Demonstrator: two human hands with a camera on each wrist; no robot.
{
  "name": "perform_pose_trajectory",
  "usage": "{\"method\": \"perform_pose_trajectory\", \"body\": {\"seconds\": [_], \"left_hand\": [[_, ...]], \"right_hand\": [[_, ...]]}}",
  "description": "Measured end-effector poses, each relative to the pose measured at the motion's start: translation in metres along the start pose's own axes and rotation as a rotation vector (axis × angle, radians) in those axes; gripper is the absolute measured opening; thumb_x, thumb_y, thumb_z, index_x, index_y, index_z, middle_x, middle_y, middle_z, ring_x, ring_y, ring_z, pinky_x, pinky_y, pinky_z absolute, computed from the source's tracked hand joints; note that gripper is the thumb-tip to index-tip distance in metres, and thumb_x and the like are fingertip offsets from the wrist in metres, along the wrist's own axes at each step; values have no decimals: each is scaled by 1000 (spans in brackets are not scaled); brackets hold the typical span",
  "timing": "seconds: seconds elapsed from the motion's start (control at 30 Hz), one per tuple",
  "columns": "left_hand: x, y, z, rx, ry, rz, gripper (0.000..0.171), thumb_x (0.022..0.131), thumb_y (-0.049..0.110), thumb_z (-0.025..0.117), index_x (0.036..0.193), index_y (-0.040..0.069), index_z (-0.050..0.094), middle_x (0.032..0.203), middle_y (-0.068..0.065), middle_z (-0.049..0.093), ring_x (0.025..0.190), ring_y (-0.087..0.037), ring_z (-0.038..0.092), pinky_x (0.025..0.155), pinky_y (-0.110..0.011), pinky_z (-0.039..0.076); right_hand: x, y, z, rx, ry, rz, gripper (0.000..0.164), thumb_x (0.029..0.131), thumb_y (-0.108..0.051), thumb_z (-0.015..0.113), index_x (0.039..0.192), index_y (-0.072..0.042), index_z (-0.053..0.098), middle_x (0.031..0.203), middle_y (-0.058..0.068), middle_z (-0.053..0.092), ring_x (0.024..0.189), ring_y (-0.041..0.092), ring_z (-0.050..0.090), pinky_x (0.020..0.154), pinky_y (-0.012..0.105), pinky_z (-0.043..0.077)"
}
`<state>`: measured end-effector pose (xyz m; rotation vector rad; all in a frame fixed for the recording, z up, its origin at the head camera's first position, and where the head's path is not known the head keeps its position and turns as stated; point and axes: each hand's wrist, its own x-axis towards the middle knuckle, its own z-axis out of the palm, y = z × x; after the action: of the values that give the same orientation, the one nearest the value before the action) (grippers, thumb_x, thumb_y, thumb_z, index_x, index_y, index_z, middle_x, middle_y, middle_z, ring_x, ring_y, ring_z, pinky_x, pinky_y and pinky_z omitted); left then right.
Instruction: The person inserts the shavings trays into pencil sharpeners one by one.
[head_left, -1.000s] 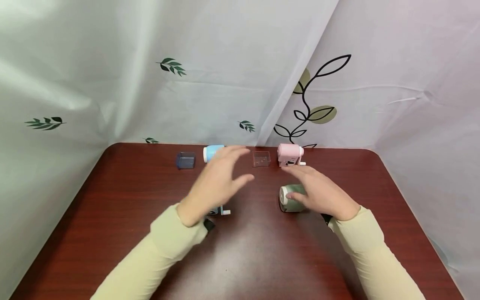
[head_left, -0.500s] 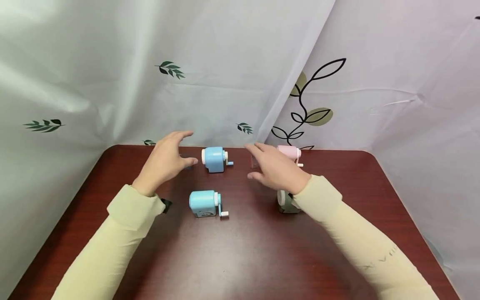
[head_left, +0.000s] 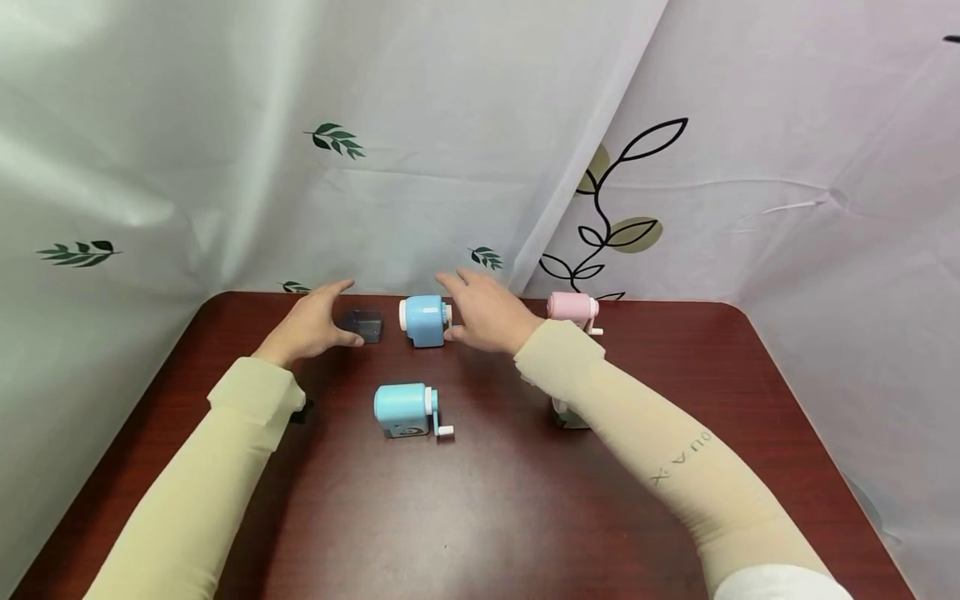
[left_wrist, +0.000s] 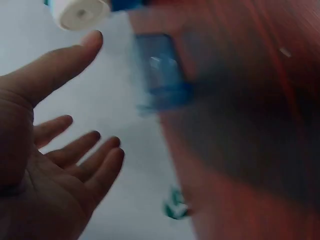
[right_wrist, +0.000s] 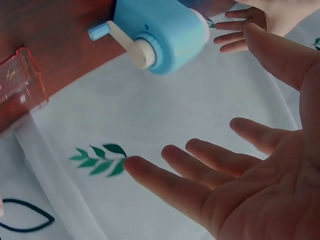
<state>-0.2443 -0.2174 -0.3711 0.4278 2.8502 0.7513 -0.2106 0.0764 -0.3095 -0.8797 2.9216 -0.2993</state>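
Observation:
My left hand (head_left: 306, 327) is held spread beside a clear dark-blue drawer-like box (head_left: 368, 326) at the table's back left. A blue crank pencil sharpener (head_left: 426, 322) stands right of that box. My right hand (head_left: 487, 313) is just to the right of this sharpener, fingers apart. In the right wrist view nothing lies in the hand (right_wrist: 250, 190), and the sharpener's crank (right_wrist: 122, 41) shows plainly. The left wrist view, blurred, shows the left hand (left_wrist: 65, 165) with nothing in it and the clear blue box (left_wrist: 162, 67) beyond the fingers.
A light-blue crank sharpener (head_left: 405, 408) stands nearer on the table (head_left: 480, 500). A pink sharpener (head_left: 570, 307) is at the back right. A green one (head_left: 572, 417) is mostly hidden by the right sleeve. A clear reddish box (right_wrist: 22, 90) shows in the right wrist view.
Both hands have moved left: the left from above the blue sharpener to the clear blue box, the right from the green sharpener to beside the blue one. The sharpeners stay put.

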Motion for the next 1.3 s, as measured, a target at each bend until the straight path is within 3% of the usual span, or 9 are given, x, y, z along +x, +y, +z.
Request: {"method": "perform_pose_trajectory", "body": {"seconds": [0.27,0.43,0.6,0.83,1.3], "left_hand": [[10,-31,9,-37,-62,-21,101,79,11,85,157,-3,23,155,-33,29,142,-50,28,112,-63,27],[13,-43,13,-90,-66,-1,96,77,7,86,154,-4,30,145,-35,43,132,-49,43,107,-61,36],[12,-47,20,-171,-80,-12,88,79,5,84,151,-3,36,131,-34,53,122,-46,51,101,-57,42],[11,-48,27,-208,-23,-35,71,81,5,82,143,-1,49,119,-28,60,111,-39,55,96,-50,42],[5,-52,31,-283,15,-51,69,81,12,84,142,3,52,114,-21,59,105,-34,55,90,-42,41]], "right_hand": [[22,-4,17,8,-48,-2,80,90,-29,77,156,-8,35,154,21,40,138,37,44,113,43,37],[34,-5,20,2,-50,-13,78,91,-30,76,155,-10,37,154,17,41,137,33,45,113,40,37],[42,-5,24,5,-80,-19,77,92,-32,75,156,-12,37,156,14,39,138,32,44,113,40,37],[47,-8,29,22,-89,-23,73,94,-31,73,155,-12,39,153,10,44,136,28,47,112,37,38],[53,-9,35,29,-94,-30,67,94,-26,73,152,-13,42,154,7,45,139,24,45,113,34,36]]}}
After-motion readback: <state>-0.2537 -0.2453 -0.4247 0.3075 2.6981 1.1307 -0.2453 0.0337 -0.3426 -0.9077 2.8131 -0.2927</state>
